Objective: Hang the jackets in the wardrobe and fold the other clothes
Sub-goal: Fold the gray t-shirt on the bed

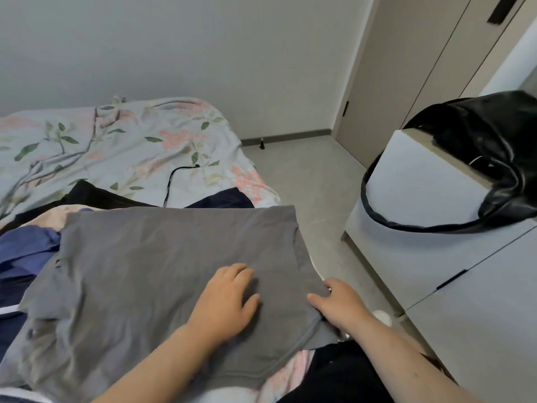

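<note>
Left hand (pixel 229 298) flat on grey shirt (pixel 162 266), right hand (pixel 343 303) pinching its edge, blue clothes (pixel 26 251) beside, black jacket (pixel 494 158) on cabinet (pixel 421 181)

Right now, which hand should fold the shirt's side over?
The right hand, probably. It pinches the shirt at its right edge, ready to lift it over. The left hand lies flat on the middle and can hold it down.

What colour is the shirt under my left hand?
Plain dark grey shirt, seen in the head view.
</note>
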`<state>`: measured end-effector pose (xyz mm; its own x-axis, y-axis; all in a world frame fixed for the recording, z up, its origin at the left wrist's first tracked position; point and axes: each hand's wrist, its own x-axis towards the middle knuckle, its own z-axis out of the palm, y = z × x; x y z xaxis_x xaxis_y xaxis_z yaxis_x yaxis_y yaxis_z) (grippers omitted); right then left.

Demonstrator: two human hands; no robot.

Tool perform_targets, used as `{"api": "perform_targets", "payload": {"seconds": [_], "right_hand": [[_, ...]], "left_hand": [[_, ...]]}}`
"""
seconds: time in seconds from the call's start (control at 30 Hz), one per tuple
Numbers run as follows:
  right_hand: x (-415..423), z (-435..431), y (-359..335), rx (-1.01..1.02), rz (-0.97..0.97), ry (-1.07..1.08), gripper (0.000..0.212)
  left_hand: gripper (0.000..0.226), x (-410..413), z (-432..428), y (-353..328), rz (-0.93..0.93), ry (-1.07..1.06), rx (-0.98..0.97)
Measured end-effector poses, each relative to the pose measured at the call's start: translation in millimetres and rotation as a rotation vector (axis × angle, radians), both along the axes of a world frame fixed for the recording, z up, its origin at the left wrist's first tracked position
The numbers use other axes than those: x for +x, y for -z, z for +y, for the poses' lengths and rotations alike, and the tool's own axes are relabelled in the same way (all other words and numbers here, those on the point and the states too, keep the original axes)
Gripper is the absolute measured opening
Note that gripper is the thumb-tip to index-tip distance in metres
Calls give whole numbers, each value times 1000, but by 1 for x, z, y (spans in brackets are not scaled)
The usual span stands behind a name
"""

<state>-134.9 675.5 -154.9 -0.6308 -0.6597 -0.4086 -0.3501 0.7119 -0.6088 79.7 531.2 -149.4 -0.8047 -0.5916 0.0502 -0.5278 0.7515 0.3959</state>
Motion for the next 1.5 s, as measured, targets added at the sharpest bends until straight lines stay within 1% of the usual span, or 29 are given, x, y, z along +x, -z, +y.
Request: {"api": "perform_targets", "payload": {"seconds": [0.07, 0.1, 0.17, 0.23, 0.27, 0.3, 0.37, 0.43, 0.53, 0.6, 0.67, 0.7, 0.77, 0.8, 0.83, 0.9, 0.97, 1.0, 1.07, 1.13, 1.2, 1.3, 1.37, 1.43, 1.5], "right_hand": [[0, 6, -3, -14, -59, -23, 15], [-1, 8, -5, -13, -55, -31, 12], [-1, 10, -5, -38, -81, -11, 7], [-1, 12, -4, -90, -180, 75, 8], [-2, 13, -3, -103, -201, 108, 11], [-2, 14, -2, -95, -183, 118, 14], [-3, 15, 0, -98, -207, 155, 19], [-1, 14, 1, -139, -299, 247, 21], [6, 10, -2, -223, -512, 334, 19], [7, 8, -3, -230, -573, 358, 20], [8, 6, -3, -196, -515, 324, 14], [9, 4, -2, -185, -459, 270, 10], [13, 3, -5, -223, -375, 147, 9], [17, 2, -8, -254, -378, 105, 11], [22, 1, -11, -282, -406, 79, 12], [34, 0, -19, -346, -494, 60, 17], [47, -3, -27, -397, -556, 48, 22], [55, -7, -31, -411, -563, 28, 23], [74, -18, -39, -415, -542, -42, 22], [96, -33, -45, -412, -529, -107, 18], [122, -49, -51, -402, -508, -182, 14], [163, -77, -59, -407, -488, -275, 17], [192, -98, -62, -406, -496, -322, 24], [225, -116, -64, -402, -521, -389, 28], [258, -133, -67, -394, -575, -447, 33]], "left_hand": [[33, -56, -3, -10, -12, 11, 234], [27, -83, -3, -14, -5, -15, 343], [30, -128, -1, -15, 0, -88, 504], [36, -156, 3, -12, -8, -161, 595], [37, -164, 4, -10, -38, -193, 606], [40, -168, 5, -8, -85, -222, 606], [59, -173, 5, 1, -155, -265, 567], [67, -174, 4, 11, -182, -274, 522], [60, -171, 2, 19, -151, -280, 535], [46, -169, -3, 22, -79, -302, 560], [35, -170, -4, 22, -5, -343, 609], [38, -170, -4, 20, 18, -363, 648], [55, -171, -1, 16, 10, -374, 671], [59, -171, -2, 15, -22, -373, 651], [57, -169, -3, 13, -54, -378, 634], [40, -159, -12, 6, -44, -401, 651], [17, -142, -26, -3, 96, -427, 762], [11, -130, -33, -10, 183, -444, 848], [16, -102, -48, -25, 295, -492, 971], [18, -72, -64, -39, 343, -530, 994], [15, -39, -80, -50, 361, -566, 964], [10, 11, -104, -60, 443, -631, 945], [13, 46, -120, -64, 487, -659, 914], [14, 78, -134, -68, 476, -690, 850], [21, 109, -148, -74, 460, -738, 779]]}}
